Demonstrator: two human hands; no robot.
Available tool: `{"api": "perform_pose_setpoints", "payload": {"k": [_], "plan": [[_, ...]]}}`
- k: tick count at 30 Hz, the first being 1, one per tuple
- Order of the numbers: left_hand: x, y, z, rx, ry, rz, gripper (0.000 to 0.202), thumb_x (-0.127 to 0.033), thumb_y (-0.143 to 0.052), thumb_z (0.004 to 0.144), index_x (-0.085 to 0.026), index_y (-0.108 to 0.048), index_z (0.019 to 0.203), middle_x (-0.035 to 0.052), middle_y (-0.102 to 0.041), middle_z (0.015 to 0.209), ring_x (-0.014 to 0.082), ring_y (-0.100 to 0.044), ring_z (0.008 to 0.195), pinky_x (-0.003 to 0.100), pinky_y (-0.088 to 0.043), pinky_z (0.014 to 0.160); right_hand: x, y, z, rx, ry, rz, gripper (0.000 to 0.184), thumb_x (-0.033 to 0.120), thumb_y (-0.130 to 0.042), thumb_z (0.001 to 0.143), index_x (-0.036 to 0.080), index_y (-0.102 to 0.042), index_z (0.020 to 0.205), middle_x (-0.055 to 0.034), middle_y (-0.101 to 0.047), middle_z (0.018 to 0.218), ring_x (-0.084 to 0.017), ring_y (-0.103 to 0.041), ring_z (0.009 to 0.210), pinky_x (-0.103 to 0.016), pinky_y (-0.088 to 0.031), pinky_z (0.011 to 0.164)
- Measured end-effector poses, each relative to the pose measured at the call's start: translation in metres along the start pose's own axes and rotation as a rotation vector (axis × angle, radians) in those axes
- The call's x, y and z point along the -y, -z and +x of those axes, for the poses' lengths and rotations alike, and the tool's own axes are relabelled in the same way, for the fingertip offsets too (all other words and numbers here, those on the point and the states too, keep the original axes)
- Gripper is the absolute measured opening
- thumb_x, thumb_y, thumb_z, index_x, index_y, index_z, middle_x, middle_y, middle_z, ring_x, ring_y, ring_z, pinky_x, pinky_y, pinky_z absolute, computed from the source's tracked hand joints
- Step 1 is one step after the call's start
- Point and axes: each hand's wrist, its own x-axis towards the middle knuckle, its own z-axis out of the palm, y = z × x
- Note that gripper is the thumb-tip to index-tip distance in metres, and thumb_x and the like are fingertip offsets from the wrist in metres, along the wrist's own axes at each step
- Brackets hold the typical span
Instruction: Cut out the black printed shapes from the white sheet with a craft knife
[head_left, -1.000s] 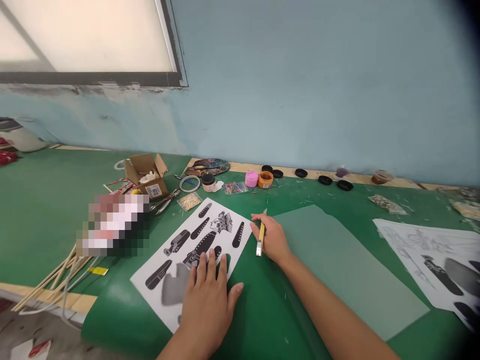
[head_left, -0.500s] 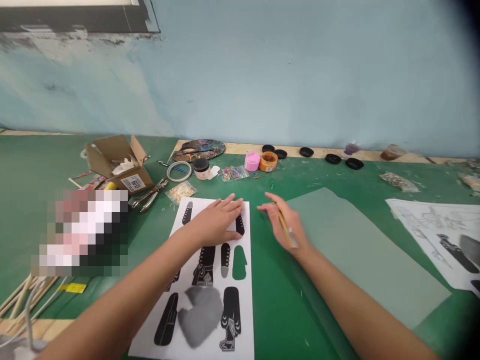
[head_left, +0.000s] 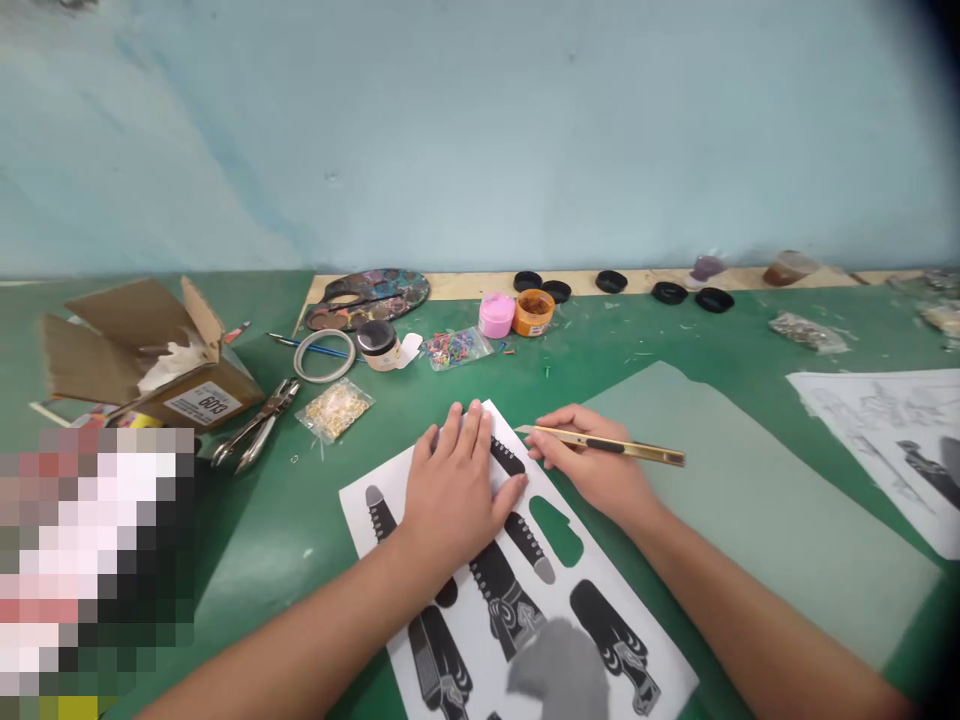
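My left hand (head_left: 457, 480) lies flat, fingers together, on the far end of a white printed sheet (head_left: 517, 590) with black figures and one cut-out hole. My right hand (head_left: 592, 465) pinches a thin yellow craft knife (head_left: 607, 445), held almost level with its tip by the sheet's far right edge, next to my left fingers. The sheet rests on a green table covering (head_left: 315, 520).
A grey-green mat (head_left: 750, 500) lies right of my hands. An open cardboard box (head_left: 150, 360), pliers (head_left: 255, 432), a tape ring (head_left: 324, 356), a paint palette (head_left: 367, 297), pink and orange jars (head_left: 517, 313) and black lids stand behind. More printed sheets (head_left: 892, 430) lie far right.
The sheet has turned under my left hand, its far end now pointing left of where it was. My right hand has shifted the knife from upright to nearly level. The camera tilted down.
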Motion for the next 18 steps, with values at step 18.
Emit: {"api": "perform_pose_setpoints", "payload": {"k": [18], "plan": [[0.007,-0.008,0.005,-0.028,-0.067,-0.067,0.074,-0.057,-0.031,0.097,-0.008,-0.031,0.153,0.0128,-0.026,0.162,0.0346,-0.019,0.15,0.061,-0.017,0.12,-0.006,0.001,-0.007,0.026,0.253,-0.369,0.008,0.026,-0.068,0.083,0.022,-0.071,0.078,0.0,-0.072,0.075,-0.013,-0.063,0.064,-0.024,-0.047,0.06]]}}
